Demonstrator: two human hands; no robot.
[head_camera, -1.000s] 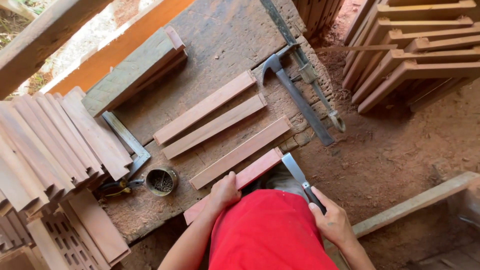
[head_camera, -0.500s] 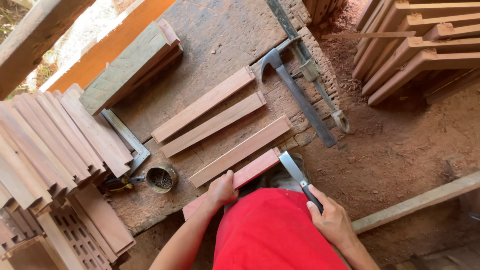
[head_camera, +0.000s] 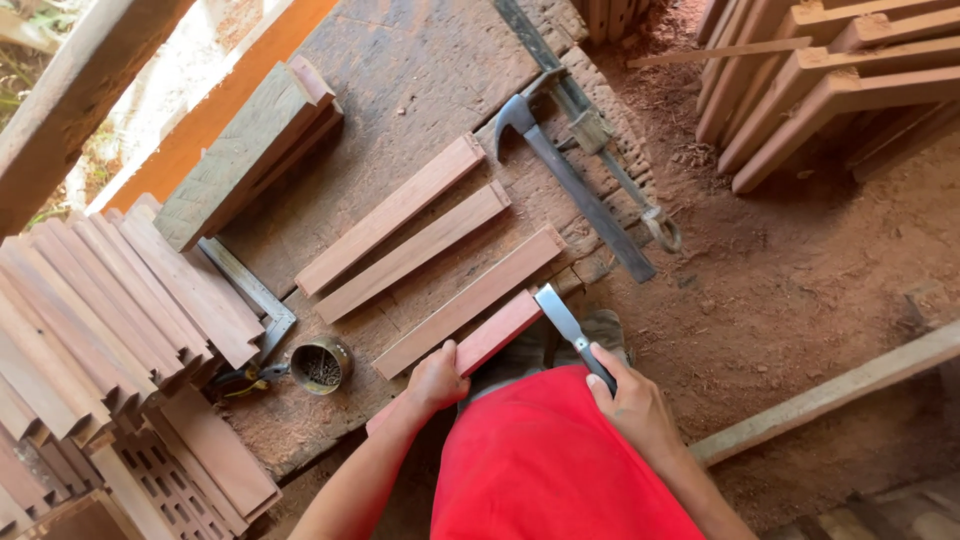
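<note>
My left hand grips a reddish wooden slat that lies at the near edge of the worn workbench. My right hand holds a flat steel chisel by its handle; the blade's end rests against the slat's right end. Three more slats lie side by side on the bench just beyond it. My red shirt hides the bench edge below my hands.
A hammer and a long metal clamp lie at the bench's right side. A small tin of nails and a steel square sit at left, beside stacked slats. More wooden pieces lie on the dirt floor.
The view has shifted slightly. My hands stay on the slat and the chisel, with little visible movement.
</note>
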